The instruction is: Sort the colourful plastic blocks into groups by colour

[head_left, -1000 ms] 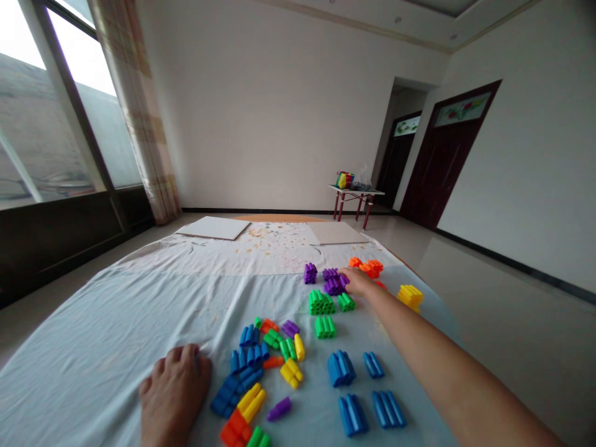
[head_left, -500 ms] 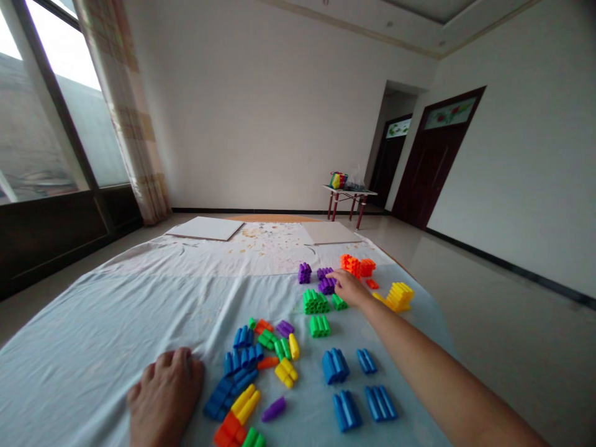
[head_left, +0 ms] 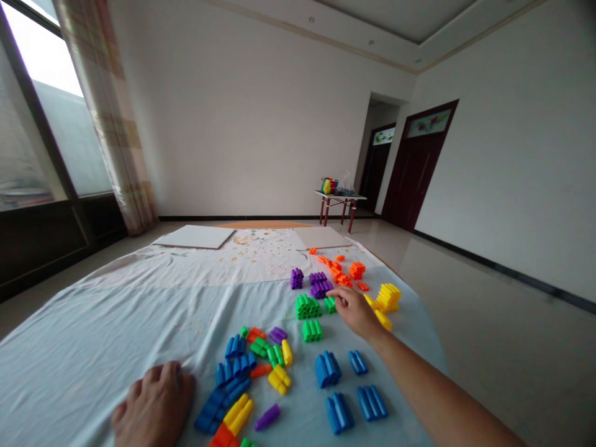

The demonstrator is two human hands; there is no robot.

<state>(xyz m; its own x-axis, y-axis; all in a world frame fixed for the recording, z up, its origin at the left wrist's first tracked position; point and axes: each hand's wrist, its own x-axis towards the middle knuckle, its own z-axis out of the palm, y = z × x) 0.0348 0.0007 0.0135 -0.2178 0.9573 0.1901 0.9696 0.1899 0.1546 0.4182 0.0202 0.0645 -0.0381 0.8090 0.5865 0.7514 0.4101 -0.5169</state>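
My right hand [head_left: 354, 308] hovers beside the purple bullet-shaped blocks [head_left: 321, 290], index finger stretched out and the other fingers curled, with nothing visible in it. Just under its fingertips lies a small green block group [head_left: 329, 304], partly hidden. Nearby stand a larger green stack [head_left: 308, 307] and another green group [head_left: 312, 331]. Beyond the hand, orange blocks [head_left: 342, 280] lie scattered in a loose line. Resting on the cloth at lower left, my left hand [head_left: 156, 403] is empty, its fingers loosely bent, beside a mixed pile with blue blocks [head_left: 216, 406].
Sorted blue groups [head_left: 328, 369] lie at the near right, and a yellow stack [head_left: 388, 298] near the table's right edge. A white board [head_left: 195, 236] and a beige board [head_left: 321, 237] lie at the far end. A small table [head_left: 339, 197] stands beyond.
The compact orange stack has come apart and its blocks now spread away from me. My right hand has drawn slightly back from the purple blocks. The view has shifted a little; my left hand still rests.
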